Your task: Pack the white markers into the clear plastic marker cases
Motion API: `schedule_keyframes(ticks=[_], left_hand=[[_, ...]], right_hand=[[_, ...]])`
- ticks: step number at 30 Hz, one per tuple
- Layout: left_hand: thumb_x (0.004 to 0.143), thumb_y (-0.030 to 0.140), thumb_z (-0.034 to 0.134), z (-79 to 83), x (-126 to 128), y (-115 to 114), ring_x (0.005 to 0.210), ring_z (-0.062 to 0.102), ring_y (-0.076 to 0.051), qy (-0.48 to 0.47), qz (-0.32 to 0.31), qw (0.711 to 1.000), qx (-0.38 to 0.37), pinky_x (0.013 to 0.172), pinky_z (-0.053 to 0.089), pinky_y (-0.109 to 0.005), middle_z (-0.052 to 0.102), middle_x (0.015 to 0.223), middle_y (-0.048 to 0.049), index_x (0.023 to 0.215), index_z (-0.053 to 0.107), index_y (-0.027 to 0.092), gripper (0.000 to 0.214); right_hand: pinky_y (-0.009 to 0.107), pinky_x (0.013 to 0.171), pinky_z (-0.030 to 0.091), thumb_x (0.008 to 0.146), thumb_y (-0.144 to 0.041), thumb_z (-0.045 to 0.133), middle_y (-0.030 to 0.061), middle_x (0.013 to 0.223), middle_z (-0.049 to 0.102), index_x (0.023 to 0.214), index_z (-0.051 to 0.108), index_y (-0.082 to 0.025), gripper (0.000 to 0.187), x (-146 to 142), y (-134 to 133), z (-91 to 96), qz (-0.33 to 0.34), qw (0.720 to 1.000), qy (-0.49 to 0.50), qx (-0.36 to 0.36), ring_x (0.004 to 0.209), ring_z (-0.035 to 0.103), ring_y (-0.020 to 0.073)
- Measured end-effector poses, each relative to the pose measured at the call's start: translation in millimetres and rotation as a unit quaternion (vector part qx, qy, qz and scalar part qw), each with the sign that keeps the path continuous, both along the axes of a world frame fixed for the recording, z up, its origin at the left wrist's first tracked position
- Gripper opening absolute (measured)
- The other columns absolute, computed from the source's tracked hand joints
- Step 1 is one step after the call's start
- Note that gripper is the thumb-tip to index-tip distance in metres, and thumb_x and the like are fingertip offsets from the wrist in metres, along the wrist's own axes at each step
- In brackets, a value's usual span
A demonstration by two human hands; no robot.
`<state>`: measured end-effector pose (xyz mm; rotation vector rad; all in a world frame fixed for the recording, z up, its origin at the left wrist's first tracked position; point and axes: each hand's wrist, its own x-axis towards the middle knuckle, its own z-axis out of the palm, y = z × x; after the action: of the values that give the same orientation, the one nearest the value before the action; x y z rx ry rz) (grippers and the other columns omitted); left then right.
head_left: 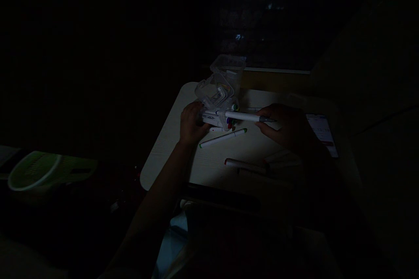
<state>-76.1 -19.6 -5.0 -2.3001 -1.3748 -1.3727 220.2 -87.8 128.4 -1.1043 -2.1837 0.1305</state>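
Two grips of mine, both busy, frame very dark. My left grip (191, 124), just left of centre, is wrapped round the left end of a clear case (213, 118) full of markers, coloured caps (229, 121) poking out at its right end. My right grip (284, 126), right of centre, is pinched on the dark end of a white marker (244, 116); that marker points left, far end overlapping the case mouth. Inside it or just in front, can't tell. Clear box (229, 67) right behind, upper middle. Loose on the surface (163, 157): green-capped marker (223, 137) just below the case, red-ended marker (242, 164) lower centre. Phone (322, 134) at right, near my right forearm. Risks, my judgement: marker snags on the packed caps if I push off-line; case tips and spills if my left grip slackens; pinch at the very end lets the marker swivel; poor light hides misalignment; a forearm sweep could roll the red-ended one off the near edge.
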Motion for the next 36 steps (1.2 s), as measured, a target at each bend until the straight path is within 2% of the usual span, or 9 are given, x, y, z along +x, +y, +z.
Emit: schedule_keyframes(ticks=[5,11,14,20,30,36], left_hand=[[0.076,0.057,0.065,-1.7,0.0,0.1,0.119,0.056,-0.030,0.004,-0.003,1.000,0.018,0.098,0.046,-0.049,0.059,0.127,-0.0113,0.130,0.046,0.026,0.064],[0.077,0.061,0.063,1.1,0.8,-1.6,0.120,0.055,-0.030,-0.002,-0.009,1.000,0.013,0.099,0.046,-0.048,0.059,0.127,-0.0107,0.130,0.046,0.026,0.066],[0.078,0.062,0.061,3.2,0.8,-1.7,0.121,0.055,-0.029,-0.004,-0.024,1.000,0.008,0.099,0.045,-0.048,0.059,0.128,-0.0105,0.131,0.046,0.027,0.065],[0.076,0.062,0.063,2.9,0.2,-1.8,0.121,0.055,-0.030,-0.004,-0.014,1.000,-0.011,0.100,0.045,-0.050,0.059,0.127,-0.0115,0.130,0.048,0.026,0.066],[0.076,0.054,0.067,-0.1,0.7,0.2,0.121,0.055,-0.029,0.000,-0.015,1.000,0.016,0.099,0.046,-0.049,0.059,0.128,-0.0097,0.131,0.047,0.028,0.064],[0.075,0.057,0.066,0.3,0.8,0.0,0.120,0.055,-0.030,-0.002,-0.006,1.000,-0.002,0.100,0.045,-0.049,0.059,0.127,-0.0103,0.129,0.048,0.027,0.065]], right_hand=[[0.034,0.073,0.052,0.080,-0.020,0.061,0.0038,0.088,0.074,0.092,0.068,-0.023,0.014,0.4,-0.7,1.2,-0.007,1.000,-0.007,0.008,0.081,0.069,0.0208],[0.034,0.070,0.052,0.078,-0.021,0.062,0.0028,0.083,0.074,0.085,0.067,-0.024,0.009,2.3,-1.8,6.5,-0.030,0.999,0.004,0.021,0.077,0.068,0.0208],[0.033,0.069,0.052,0.078,-0.019,0.062,0.0035,0.082,0.073,0.084,0.066,-0.023,0.008,1.9,-1.0,5.2,-0.025,0.999,0.009,0.026,0.075,0.068,0.0207],[0.031,0.068,0.051,0.078,-0.020,0.062,0.0035,0.082,0.073,0.085,0.066,-0.020,0.009,1.9,1.2,0.2,-0.026,0.999,0.018,0.020,0.076,0.068,0.0193],[0.032,0.068,0.051,0.078,-0.019,0.062,0.0035,0.081,0.072,0.085,0.067,-0.022,0.008,-0.3,1.0,-0.1,-0.018,1.000,0.000,0.011,0.074,0.067,0.0196],[0.030,0.066,0.049,0.080,-0.022,0.060,0.0030,0.080,0.072,0.086,0.067,-0.021,0.009,-1.4,-0.5,1.1,-0.010,1.000,-0.012,-0.004,0.073,0.066,0.0184]])
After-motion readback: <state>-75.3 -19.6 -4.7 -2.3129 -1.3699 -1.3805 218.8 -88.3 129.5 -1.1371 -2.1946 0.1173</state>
